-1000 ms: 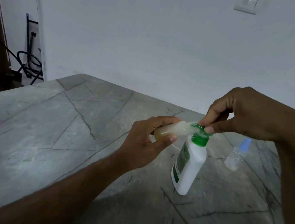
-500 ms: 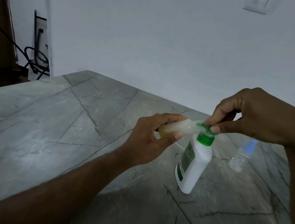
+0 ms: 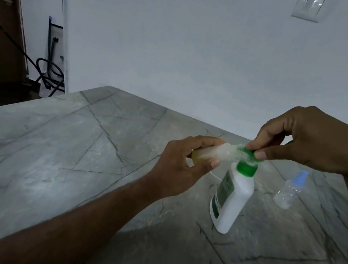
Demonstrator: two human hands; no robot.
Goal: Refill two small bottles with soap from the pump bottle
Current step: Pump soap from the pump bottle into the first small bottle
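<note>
The left hand (image 3: 177,167) grips a small clear bottle (image 3: 214,153) holding yellowish liquid, tipped sideways with its mouth at the green pump head (image 3: 250,154). The right hand (image 3: 310,141) pinches that pump head – thumb and fingers curled on it. The white pump bottle (image 3: 233,195) stands on the grey marble table (image 3: 68,152). A second small bottle (image 3: 289,192) – blue-capped – stands near it on the right.

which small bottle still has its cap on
The small bottle with the blue cap, standing alone on the table. The other small bottle, in the left hand, is uncapped at the pump.
</note>
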